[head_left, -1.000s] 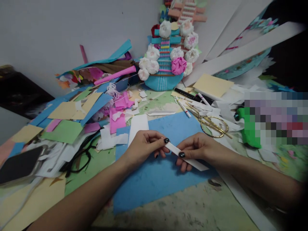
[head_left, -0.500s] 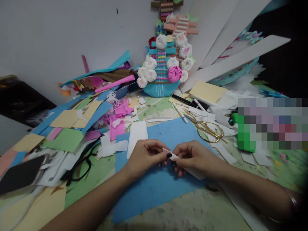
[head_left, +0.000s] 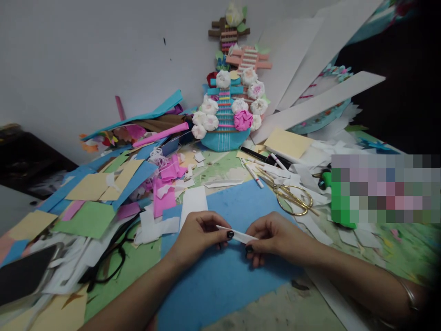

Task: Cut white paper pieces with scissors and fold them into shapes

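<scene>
A narrow white paper strip (head_left: 242, 236) is stretched between my two hands, above a sheet of blue paper (head_left: 213, 285). My left hand (head_left: 205, 234) pinches its left end between thumb and fingers. At the other end, the thumb and fingers of my right hand (head_left: 272, 239) close on the strip and hide its tip. A white folded paper piece (head_left: 193, 201) lies on the blue sheet just behind my left hand. Gold-handled scissors (head_left: 295, 200) rest beyond my right hand.
A blue paper guitar (head_left: 225, 138) with paper flowers stands against the wall. Coloured paper scraps (head_left: 84, 220), black-framed glasses (head_left: 117, 259) and a phone (head_left: 27, 276) cover the left. Markers (head_left: 255, 155) and a yellow pad (head_left: 289, 142) lie at the back right.
My hands have moved slightly apart, showing more of the strip between them. Its right part, seen below my right hand before, no longer shows there. The view has tilted up slightly.
</scene>
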`<act>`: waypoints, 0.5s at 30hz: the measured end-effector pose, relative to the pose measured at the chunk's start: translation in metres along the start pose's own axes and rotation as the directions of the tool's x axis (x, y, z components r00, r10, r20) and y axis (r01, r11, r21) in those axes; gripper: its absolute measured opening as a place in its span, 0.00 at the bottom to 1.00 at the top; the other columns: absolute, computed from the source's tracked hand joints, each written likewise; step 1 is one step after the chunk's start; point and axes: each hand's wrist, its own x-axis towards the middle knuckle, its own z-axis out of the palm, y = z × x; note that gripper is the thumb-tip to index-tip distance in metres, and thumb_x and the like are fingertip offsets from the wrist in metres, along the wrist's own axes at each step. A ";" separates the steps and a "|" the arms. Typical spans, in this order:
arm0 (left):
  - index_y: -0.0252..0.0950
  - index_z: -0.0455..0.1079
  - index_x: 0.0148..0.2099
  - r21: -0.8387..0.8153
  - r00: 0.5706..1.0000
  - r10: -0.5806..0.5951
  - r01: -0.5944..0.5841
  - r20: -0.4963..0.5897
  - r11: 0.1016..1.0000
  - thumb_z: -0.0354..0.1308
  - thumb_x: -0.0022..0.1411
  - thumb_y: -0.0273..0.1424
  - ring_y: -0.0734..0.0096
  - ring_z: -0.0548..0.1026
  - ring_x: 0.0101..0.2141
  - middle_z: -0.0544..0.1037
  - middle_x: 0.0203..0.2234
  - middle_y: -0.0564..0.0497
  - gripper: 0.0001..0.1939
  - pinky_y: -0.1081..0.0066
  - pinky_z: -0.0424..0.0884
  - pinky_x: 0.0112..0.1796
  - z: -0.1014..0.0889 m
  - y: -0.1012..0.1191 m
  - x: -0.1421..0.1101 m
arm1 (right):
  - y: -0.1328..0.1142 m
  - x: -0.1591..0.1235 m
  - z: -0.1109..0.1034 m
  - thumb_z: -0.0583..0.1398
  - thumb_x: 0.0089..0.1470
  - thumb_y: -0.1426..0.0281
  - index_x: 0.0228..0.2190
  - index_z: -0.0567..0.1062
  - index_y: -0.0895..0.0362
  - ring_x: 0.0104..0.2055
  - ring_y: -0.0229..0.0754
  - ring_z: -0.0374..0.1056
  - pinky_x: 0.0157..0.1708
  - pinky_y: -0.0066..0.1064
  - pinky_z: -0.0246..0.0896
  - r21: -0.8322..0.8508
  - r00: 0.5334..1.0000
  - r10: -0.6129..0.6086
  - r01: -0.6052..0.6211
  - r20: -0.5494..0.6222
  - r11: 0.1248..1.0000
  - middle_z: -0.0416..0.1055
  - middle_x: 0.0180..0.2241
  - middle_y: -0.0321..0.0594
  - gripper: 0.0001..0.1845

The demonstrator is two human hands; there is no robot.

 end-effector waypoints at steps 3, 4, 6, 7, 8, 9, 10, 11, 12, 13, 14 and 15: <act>0.30 0.69 0.29 -0.025 1.000 -0.015 0.015 -0.017 1.000 0.67 0.48 0.33 0.72 0.75 0.20 0.78 0.19 0.46 0.12 0.76 0.69 0.23 -0.004 -0.001 0.001 | -0.001 0.000 -0.007 0.66 0.45 0.63 0.30 0.75 0.65 0.22 0.33 0.72 0.23 0.22 0.67 -0.008 0.999 -0.023 0.023 -0.037 1.000 0.75 0.23 0.39 0.16; 0.30 0.68 0.29 -0.034 1.000 -0.018 0.018 -0.017 0.999 0.66 0.49 0.34 0.71 0.76 0.21 0.79 0.20 0.45 0.13 0.75 0.70 0.24 -0.004 -0.001 0.002 | -0.001 0.000 -0.009 0.66 0.45 0.62 0.30 0.75 0.65 0.22 0.33 0.72 0.23 0.22 0.67 -0.015 0.998 -0.033 0.033 -0.045 0.999 0.75 0.23 0.40 0.17; 0.31 0.67 0.30 -0.051 1.000 -0.014 0.014 -0.009 0.999 0.66 0.50 0.34 0.70 0.77 0.22 0.80 0.21 0.44 0.13 0.74 0.71 0.25 -0.005 -0.001 0.002 | -0.002 0.001 -0.012 0.66 0.45 0.61 0.30 0.75 0.64 0.23 0.34 0.72 0.23 0.23 0.67 -0.035 0.997 -0.059 0.057 -0.058 0.998 0.76 0.24 0.40 0.17; 0.31 0.66 0.30 -0.058 1.000 -0.009 0.008 -0.006 0.998 0.66 0.50 0.34 0.70 0.77 0.22 0.80 0.22 0.44 0.14 0.74 0.71 0.25 -0.005 -0.001 0.002 | -0.002 0.001 -0.014 0.66 0.46 0.61 0.30 0.75 0.64 0.23 0.34 0.73 0.24 0.23 0.68 -0.046 0.995 -0.071 0.068 -0.064 0.997 0.76 0.24 0.41 0.18; 0.31 0.66 0.30 -0.063 1.000 -0.003 0.002 -0.009 0.998 0.66 0.50 0.34 0.70 0.77 0.22 0.80 0.21 0.45 0.14 0.75 0.71 0.25 -0.005 0.000 0.002 | -0.003 0.001 -0.016 0.66 0.46 0.60 0.30 0.75 0.64 0.23 0.34 0.73 0.24 0.23 0.68 -0.057 0.994 -0.081 0.077 -0.073 0.995 0.76 0.24 0.41 0.18; 0.31 0.66 0.30 -0.066 1.000 0.001 -0.002 -0.019 0.998 0.66 0.50 0.34 0.71 0.77 0.22 0.80 0.21 0.45 0.14 0.75 0.71 0.25 -0.005 0.000 0.002 | -0.003 0.001 -0.017 0.66 0.45 0.60 0.29 0.75 0.64 0.23 0.35 0.73 0.24 0.23 0.68 -0.067 0.992 -0.092 0.086 -0.087 0.994 0.76 0.24 0.41 0.18; 0.31 0.65 0.31 -0.071 0.999 0.004 -0.007 -0.040 0.997 0.66 0.49 0.34 0.71 0.77 0.21 0.79 0.20 0.46 0.14 0.76 0.71 0.24 -0.006 0.001 0.002 | -0.004 0.001 -0.019 0.66 0.45 0.60 0.29 0.75 0.64 0.23 0.35 0.73 0.24 0.23 0.68 -0.076 0.989 -0.105 0.097 -0.106 0.992 0.75 0.24 0.40 0.18; 0.32 0.65 0.32 -0.079 0.998 0.006 -0.011 -0.064 0.997 0.67 0.49 0.33 0.72 0.76 0.20 0.79 0.20 0.47 0.15 0.76 0.70 0.23 -0.006 0.001 0.002 | -0.005 0.001 -0.021 0.66 0.45 0.59 0.28 0.75 0.64 0.23 0.35 0.73 0.23 0.23 0.68 -0.085 0.985 -0.118 0.108 -0.127 0.991 0.75 0.23 0.40 0.19; 0.32 0.66 0.34 -0.089 0.996 0.008 -0.015 -0.087 0.996 0.67 0.48 0.32 0.72 0.76 0.20 0.80 0.20 0.47 0.15 0.77 0.70 0.23 -0.007 0.001 0.003 | -0.005 0.002 -0.022 0.66 0.45 0.59 0.28 0.75 0.64 0.22 0.35 0.73 0.23 0.23 0.67 -0.090 0.980 -0.133 0.120 -0.146 0.989 0.75 0.23 0.40 0.19; 0.31 0.66 0.35 -0.097 0.995 0.011 -0.021 -0.103 0.995 0.67 0.48 0.32 0.72 0.76 0.20 0.80 0.20 0.47 0.15 0.77 0.70 0.23 -0.007 0.001 0.003 | -0.006 0.002 -0.024 0.66 0.44 0.58 0.27 0.75 0.64 0.22 0.35 0.73 0.23 0.24 0.67 -0.091 0.976 -0.145 0.132 -0.161 0.987 0.75 0.23 0.40 0.20; 0.31 0.67 0.36 -0.101 0.994 0.015 -0.026 -0.110 0.995 0.67 0.47 0.31 0.72 0.76 0.20 0.80 0.20 0.47 0.15 0.77 0.70 0.24 -0.008 0.001 0.004 | -0.006 0.002 -0.026 0.66 0.44 0.58 0.27 0.74 0.64 0.22 0.36 0.73 0.23 0.24 0.68 -0.090 0.973 -0.154 0.140 -0.171 0.986 0.75 0.23 0.40 0.20; 0.30 0.68 0.36 -0.102 0.994 0.020 -0.031 -0.111 0.994 0.66 0.47 0.31 0.73 0.76 0.20 0.80 0.21 0.46 0.14 0.77 0.70 0.24 -0.008 0.001 0.004 | -0.006 0.003 -0.027 0.67 0.43 0.57 0.27 0.74 0.64 0.22 0.36 0.73 0.23 0.25 0.68 -0.087 0.972 -0.158 0.145 -0.176 0.986 0.75 0.23 0.41 0.21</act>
